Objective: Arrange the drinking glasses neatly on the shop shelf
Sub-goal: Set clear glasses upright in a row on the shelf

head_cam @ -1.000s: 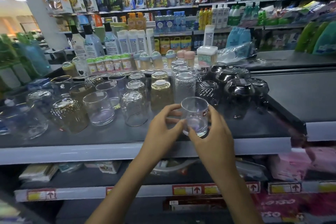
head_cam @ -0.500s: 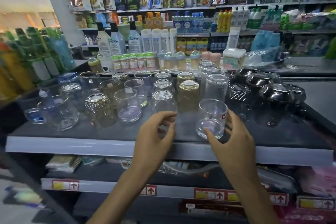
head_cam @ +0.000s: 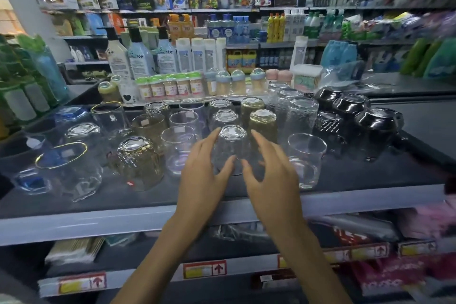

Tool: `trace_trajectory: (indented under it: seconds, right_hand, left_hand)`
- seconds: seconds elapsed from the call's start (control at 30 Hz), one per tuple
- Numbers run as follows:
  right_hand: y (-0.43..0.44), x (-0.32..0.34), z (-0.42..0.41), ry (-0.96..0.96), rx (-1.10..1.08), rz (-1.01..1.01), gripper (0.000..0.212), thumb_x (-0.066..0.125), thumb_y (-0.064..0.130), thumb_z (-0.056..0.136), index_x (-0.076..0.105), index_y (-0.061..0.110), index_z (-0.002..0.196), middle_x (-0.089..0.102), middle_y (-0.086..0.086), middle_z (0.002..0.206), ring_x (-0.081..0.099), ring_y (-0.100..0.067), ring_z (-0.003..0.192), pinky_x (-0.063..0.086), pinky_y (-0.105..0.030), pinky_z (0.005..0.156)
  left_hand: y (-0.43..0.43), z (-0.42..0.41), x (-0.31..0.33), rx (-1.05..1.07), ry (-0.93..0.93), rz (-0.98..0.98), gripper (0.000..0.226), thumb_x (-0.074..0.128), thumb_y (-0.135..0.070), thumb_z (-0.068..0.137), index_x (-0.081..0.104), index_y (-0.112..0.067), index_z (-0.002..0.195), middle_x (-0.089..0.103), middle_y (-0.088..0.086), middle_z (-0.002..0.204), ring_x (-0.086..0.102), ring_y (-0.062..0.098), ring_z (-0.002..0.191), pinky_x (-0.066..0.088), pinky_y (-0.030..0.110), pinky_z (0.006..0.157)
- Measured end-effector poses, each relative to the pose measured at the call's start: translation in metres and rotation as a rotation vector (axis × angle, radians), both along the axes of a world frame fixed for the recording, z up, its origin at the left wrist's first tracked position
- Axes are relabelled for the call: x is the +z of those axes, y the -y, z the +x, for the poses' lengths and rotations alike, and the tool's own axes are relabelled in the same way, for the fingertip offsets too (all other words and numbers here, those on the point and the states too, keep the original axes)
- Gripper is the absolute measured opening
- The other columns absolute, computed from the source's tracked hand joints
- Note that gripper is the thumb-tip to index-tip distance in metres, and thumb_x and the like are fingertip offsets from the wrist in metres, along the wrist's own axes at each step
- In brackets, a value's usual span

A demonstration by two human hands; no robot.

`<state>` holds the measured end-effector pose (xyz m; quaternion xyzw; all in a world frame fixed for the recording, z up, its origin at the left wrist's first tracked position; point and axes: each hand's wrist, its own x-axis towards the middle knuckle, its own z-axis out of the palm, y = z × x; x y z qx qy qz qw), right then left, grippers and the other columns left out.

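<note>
We find both hands at the front of the dark shop shelf (head_cam: 370, 173), cupped around an upturned clear glass (head_cam: 231, 142). The left hand (head_cam: 201, 175) flanks its left side and the right hand (head_cam: 270, 177) its right, fingers loosely spread, thumbs nearly meeting in front (whether they actually touch it, we cannot tell). Just to the right stands an upright clear tumbler (head_cam: 306, 163). Behind is an upturned amber glass (head_cam: 262, 126), and black bowls (head_cam: 377, 126) sit farther right.

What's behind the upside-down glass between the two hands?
Another upside-down clear glass stands right behind the front glass, then a third. Their lower halves are hidden by the glass ahead.
</note>
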<state>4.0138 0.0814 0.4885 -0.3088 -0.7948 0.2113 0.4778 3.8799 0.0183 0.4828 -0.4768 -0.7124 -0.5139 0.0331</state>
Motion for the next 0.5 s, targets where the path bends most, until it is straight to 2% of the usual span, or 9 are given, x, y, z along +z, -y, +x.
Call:
trace_trajectory:
  seconds: [0.13, 0.27, 0.5]
  right_hand:
    - [-0.013, -0.004, -0.012, 0.104, 0.069, -0.116, 0.067, 0.068, 0.025, 0.097, 0.039, 0.039, 0.155, 0.055, 0.008, 0.14, 0.059, -0.015, 0.119, 0.052, -0.037, 0.1]
    - [-0.017, -0.01, -0.015, 0.079, 0.1, -0.141, 0.072, 0.07, 0.016, 0.096, 0.037, 0.042, 0.155, 0.058, 0.008, 0.135, 0.063, -0.014, 0.113, 0.057, -0.04, 0.095]
    - [-0.021, -0.014, -0.015, 0.067, 0.127, -0.148, 0.083, 0.07, 0.009, 0.095, 0.029, 0.045, 0.157, 0.055, 0.008, 0.137, 0.063, -0.014, 0.117, 0.058, -0.04, 0.096]
  left_hand:
    - [-0.003, -0.003, -0.002, 0.005, 0.065, 0.027, 0.058, 0.072, -0.03, 0.096, 0.048, -0.042, 0.147, 0.053, -0.018, 0.129, 0.067, 0.013, 0.111, 0.056, 0.046, 0.099]
    - [-0.006, -0.002, 0.0, 0.031, 0.075, 0.037, 0.052, 0.071, -0.032, 0.096, 0.052, -0.044, 0.143, 0.057, -0.016, 0.13, 0.069, 0.005, 0.105, 0.058, 0.043, 0.094]
    - [-0.006, 0.004, 0.002, 0.062, 0.046, 0.041, 0.051, 0.072, -0.033, 0.095, 0.053, -0.044, 0.141, 0.055, -0.019, 0.125, 0.069, 0.003, 0.104, 0.058, 0.04, 0.094]
